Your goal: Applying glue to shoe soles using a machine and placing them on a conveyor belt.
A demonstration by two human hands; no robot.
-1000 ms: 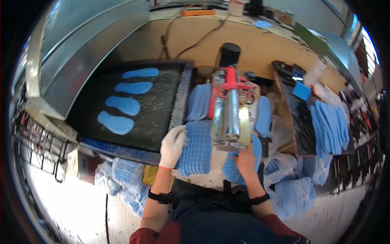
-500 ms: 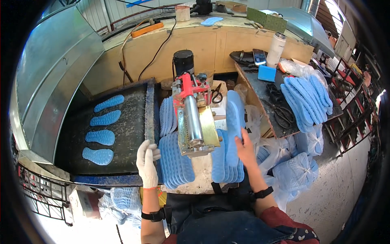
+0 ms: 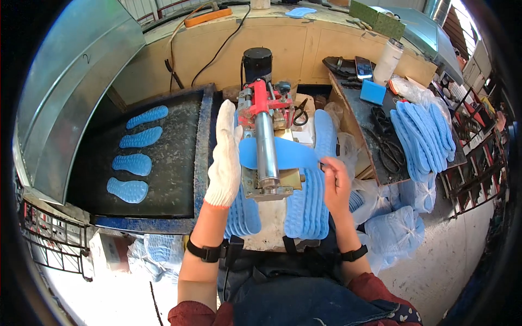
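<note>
One blue insole (image 3: 283, 153) is being held across the roller (image 3: 267, 148) of the red machine (image 3: 265, 103). It is judged light, soft and floppy, best gripped at both ends. Its 3 o'clock end is being pinched by the right hand (image 3: 336, 182); the gloved left hand (image 3: 226, 155), fingers flat and together, is being pressed against its 9 o'clock end. Insole stacks (image 3: 307, 209) are lying at 6 o'clock.

Green flat box (image 3: 377, 17) on the back ledge – clear plastic bags (image 3: 399, 231) of blue insoles, lower right

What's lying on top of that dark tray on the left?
Four blue insoles lie in a row on the dark tray, apart from each other. Its right edge is partly hidden by the gloved left hand. What lies beneath the tray cannot be seen.
</note>
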